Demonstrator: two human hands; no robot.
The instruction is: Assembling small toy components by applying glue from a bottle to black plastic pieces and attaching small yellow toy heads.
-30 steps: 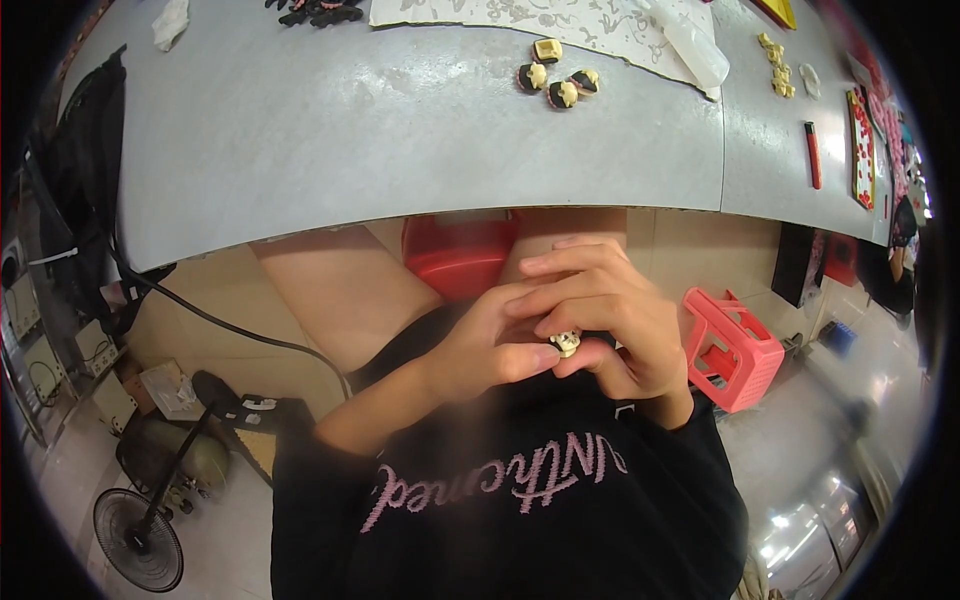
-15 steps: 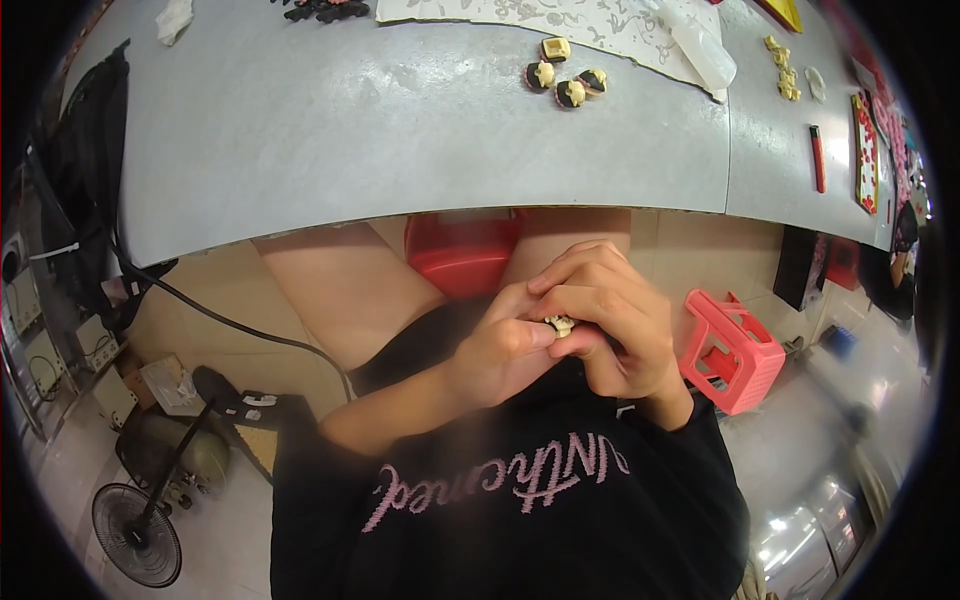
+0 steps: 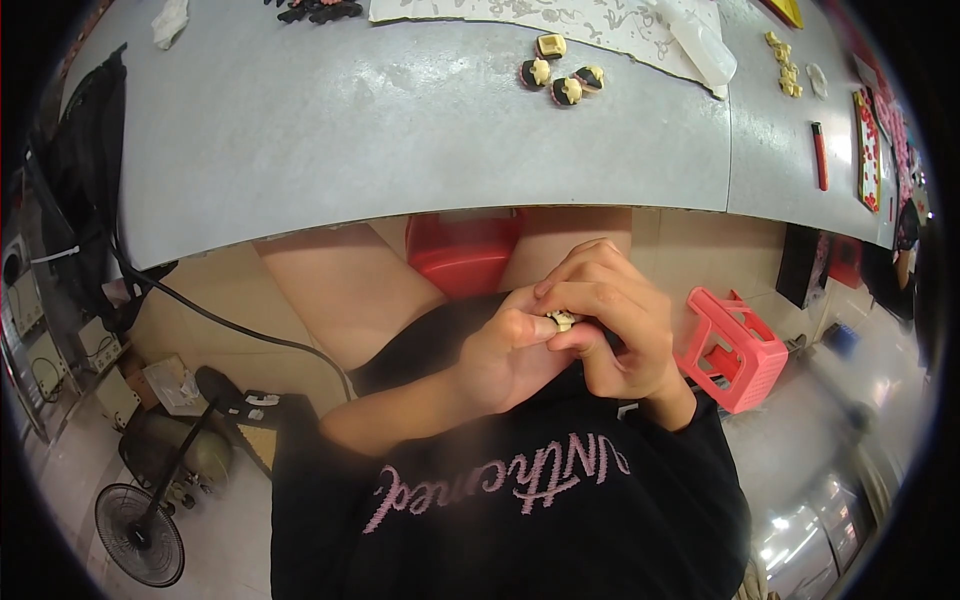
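Observation:
Above my lap, my left hand (image 3: 510, 345) and my right hand (image 3: 615, 320) meet, both closed round one small cream-and-black molded piece (image 3: 562, 320). Its cream side shows between my thumbs; the rest is covered by my fingers. My left thumb presses it from one side, and my right thumb lies just below it. Beyond my hands, on the grey table (image 3: 400, 140), sits a cluster of small pieces in cream and black (image 3: 566, 91), much like the held one. One mostly cream piece (image 3: 551, 46) lies at the back of that cluster.
A patterned white sheet (image 3: 520, 12) and a translucent bottle (image 3: 703, 50) lie at the table's far side. Farther right are cream pieces (image 3: 789, 80) and a red-and-black pen-like stick (image 3: 820, 157). A pink stool (image 3: 735, 350) stands right of me, a fan (image 3: 140, 535) at lower left.
The held piece has turned slightly and risen a little between my thumbs. Both hands stay together in nearly the same place.

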